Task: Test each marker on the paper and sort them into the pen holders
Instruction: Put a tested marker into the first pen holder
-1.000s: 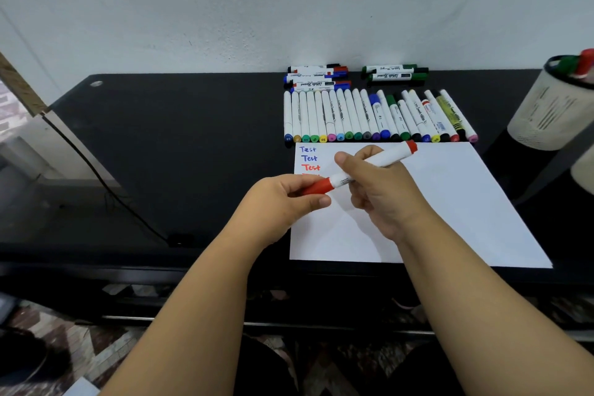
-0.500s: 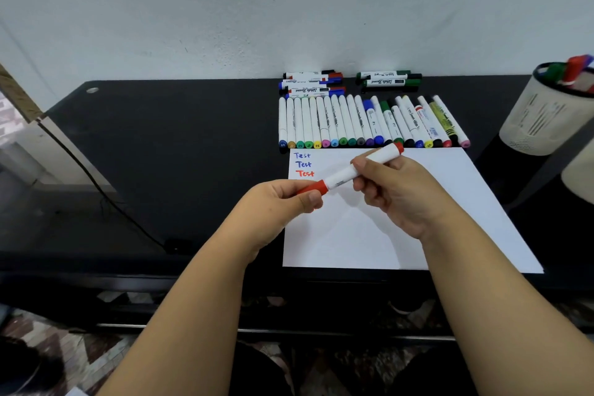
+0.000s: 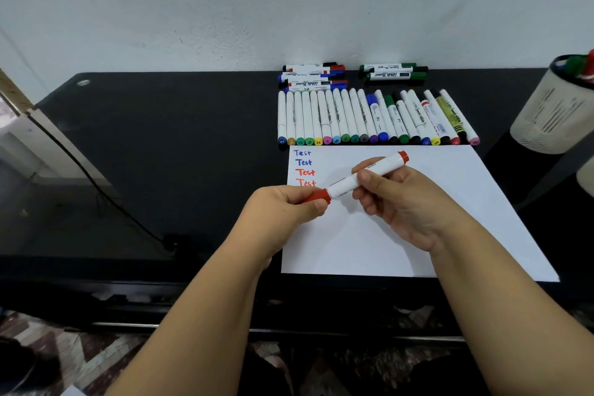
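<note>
Marker row (image 3: 376, 117) just beyond paper (image 3: 450, 202)

black table (image 3: 160, 138), white paper (image 3: 434, 219), marker rows (image 3: 369, 119), pen holder (image 3: 546, 116)

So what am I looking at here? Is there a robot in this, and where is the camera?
No robot: these are a person's two bare hands, filmed by a wide-angle camera worn on the head and looking down at a black table. The left hand grips the red cap end of a red marker, and the right hand holds its white barrel. Beneath them lies a white sheet of paper with "Test" written four times, twice in blue and twice in red. Behind the paper a row of markers lies side by side, with a few more markers stacked by the wall. At the right edge stands a pale pen holder with markers already in it.
</note>
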A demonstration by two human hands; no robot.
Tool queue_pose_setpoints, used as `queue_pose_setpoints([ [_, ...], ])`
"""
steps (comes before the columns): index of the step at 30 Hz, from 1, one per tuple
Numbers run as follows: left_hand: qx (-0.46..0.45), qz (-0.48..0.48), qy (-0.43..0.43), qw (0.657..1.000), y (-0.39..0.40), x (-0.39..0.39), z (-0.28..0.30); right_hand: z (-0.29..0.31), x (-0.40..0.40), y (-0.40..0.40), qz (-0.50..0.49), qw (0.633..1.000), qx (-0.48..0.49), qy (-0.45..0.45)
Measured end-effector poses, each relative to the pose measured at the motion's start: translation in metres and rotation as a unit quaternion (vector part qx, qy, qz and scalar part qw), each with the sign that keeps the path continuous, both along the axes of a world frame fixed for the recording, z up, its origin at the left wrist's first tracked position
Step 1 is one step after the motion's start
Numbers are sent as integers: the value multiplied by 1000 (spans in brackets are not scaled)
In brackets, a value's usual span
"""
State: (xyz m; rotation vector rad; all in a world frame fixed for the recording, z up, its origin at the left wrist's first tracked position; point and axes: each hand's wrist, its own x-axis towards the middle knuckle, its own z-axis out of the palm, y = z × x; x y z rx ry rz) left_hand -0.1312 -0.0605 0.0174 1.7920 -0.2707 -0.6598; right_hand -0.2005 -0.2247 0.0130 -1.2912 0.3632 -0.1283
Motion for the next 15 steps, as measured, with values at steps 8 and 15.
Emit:
queue_pose_setpoints([
  [8, 13, 21, -29, 999, 1, 3, -1, -1, 4, 8, -5, 1000, 17, -7],
  [15, 31, 9, -65, 997, 1, -2, 3, 2, 1, 10, -39, 999, 31, 16],
])
